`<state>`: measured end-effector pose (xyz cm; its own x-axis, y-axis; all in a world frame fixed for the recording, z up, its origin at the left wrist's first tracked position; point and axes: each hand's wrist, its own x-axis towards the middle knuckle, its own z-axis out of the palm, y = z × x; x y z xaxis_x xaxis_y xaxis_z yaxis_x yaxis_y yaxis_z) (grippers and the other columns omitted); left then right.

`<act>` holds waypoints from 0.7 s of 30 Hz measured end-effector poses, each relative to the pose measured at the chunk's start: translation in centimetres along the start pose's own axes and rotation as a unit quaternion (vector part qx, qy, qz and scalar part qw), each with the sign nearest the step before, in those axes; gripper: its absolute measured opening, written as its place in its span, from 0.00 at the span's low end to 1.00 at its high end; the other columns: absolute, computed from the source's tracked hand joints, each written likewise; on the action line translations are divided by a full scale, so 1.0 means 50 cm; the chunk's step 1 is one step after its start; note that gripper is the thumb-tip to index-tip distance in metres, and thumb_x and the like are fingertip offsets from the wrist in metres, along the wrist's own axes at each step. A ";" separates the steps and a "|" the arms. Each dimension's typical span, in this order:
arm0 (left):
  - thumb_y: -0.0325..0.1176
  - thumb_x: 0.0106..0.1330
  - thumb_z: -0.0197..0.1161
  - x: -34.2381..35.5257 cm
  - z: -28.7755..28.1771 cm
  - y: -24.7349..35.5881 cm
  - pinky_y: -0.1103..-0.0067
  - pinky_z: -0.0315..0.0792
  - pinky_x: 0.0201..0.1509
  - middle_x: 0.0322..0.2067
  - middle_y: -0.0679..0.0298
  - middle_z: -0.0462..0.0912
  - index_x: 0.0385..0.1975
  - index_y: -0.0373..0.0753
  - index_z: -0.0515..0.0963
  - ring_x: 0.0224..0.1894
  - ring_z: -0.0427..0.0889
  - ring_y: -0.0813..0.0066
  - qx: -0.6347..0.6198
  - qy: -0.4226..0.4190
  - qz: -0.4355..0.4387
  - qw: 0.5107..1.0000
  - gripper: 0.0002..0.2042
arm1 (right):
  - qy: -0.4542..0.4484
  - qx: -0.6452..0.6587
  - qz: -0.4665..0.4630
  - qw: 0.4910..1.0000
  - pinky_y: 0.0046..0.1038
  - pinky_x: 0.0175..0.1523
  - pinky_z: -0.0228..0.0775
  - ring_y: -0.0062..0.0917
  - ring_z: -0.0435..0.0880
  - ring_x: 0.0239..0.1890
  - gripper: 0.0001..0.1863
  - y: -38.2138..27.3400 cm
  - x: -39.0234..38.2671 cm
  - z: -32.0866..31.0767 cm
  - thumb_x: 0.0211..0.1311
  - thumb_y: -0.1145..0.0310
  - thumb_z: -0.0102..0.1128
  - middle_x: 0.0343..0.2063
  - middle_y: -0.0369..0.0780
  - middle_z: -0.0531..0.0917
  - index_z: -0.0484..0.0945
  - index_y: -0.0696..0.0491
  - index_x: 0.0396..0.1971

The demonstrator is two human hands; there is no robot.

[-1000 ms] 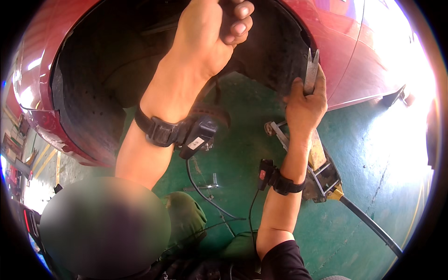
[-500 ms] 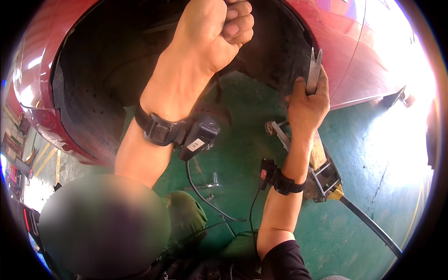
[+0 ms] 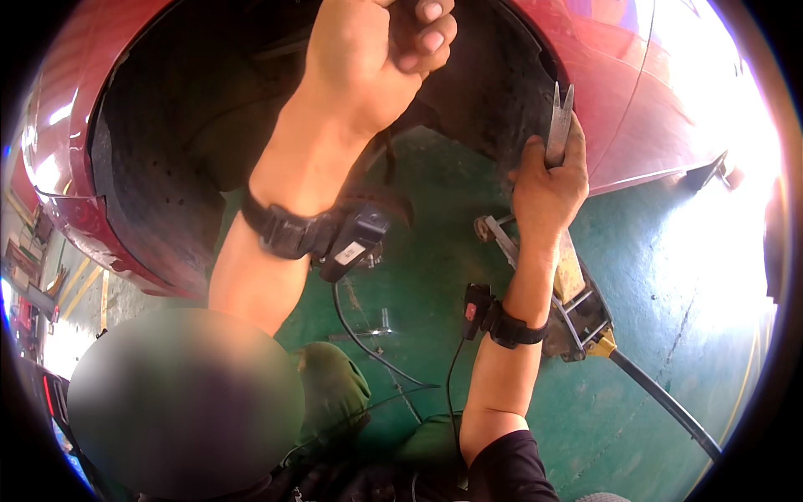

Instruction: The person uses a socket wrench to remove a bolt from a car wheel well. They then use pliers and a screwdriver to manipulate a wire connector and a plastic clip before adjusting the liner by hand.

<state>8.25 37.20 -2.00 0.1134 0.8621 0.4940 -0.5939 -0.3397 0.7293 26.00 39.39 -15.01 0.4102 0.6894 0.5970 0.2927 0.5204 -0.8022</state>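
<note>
My left hand point(image 3: 364, 67) is raised in front of the dark wheel well point(image 3: 184, 109) of a red car, its fingers curled in toward the palm. The picture's top edge cuts off part of it, so whatever it may hold is hidden. To the right, my right hand point(image 3: 548, 192) grips a flat metal fork-ended pry tool point(image 3: 559, 134). Its two prongs point up, beside the rear edge of the wheel arch. Both wrists wear black straps with small cabled boxes.
Red body panels point(image 3: 611, 109) surround the wheel well. A floor jack point(image 3: 577, 309) with a long handle point(image 3: 661, 397) stands on the green floor at right. Below my left wrist lies a metal ratchet-like tool point(image 3: 372, 334). A blurred round shape point(image 3: 184, 402) covers the lower left.
The curled fingers of my left hand have loosened a little and the hand has shifted slightly left. My right hand has moved slightly left, still gripping the fork-ended pry tool.
</note>
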 end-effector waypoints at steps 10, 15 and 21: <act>0.37 0.80 0.46 0.018 -0.047 -0.025 0.86 0.56 0.20 0.25 0.67 0.69 0.31 0.39 0.68 0.24 0.67 0.80 0.032 0.007 -0.048 0.998 0.13 | -0.007 0.004 0.006 1.000 0.27 0.36 0.76 0.22 0.81 0.24 0.24 0.007 0.000 0.004 0.63 0.74 0.59 0.26 0.44 0.85 0.76 0.56 0.61; 0.34 0.78 0.52 -0.052 -0.036 -0.088 0.87 0.64 0.24 0.37 0.63 0.82 0.44 0.36 0.77 0.32 0.78 0.81 0.187 0.003 -0.008 0.982 0.10 | 0.004 0.039 -0.003 0.999 0.26 0.36 0.75 0.19 0.81 0.25 0.21 0.016 0.002 0.004 0.64 0.74 0.60 0.24 0.42 0.84 0.78 0.56 0.57; 0.28 0.74 0.51 -0.045 0.009 -0.121 0.86 0.64 0.23 0.32 0.66 0.78 0.43 0.36 0.77 0.27 0.75 0.85 0.325 -0.011 0.081 0.942 0.07 | 0.000 -0.011 0.047 0.999 0.25 0.33 0.73 0.18 0.77 0.23 0.08 -0.005 0.005 -0.005 0.64 0.71 0.64 0.20 0.38 0.81 0.79 0.56 0.41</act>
<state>11.97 37.13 -7.32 0.0834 0.7730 0.6289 0.0071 -0.6315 0.7753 26.23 39.31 -14.67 0.4363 0.7350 0.5190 0.2724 0.4418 -0.8548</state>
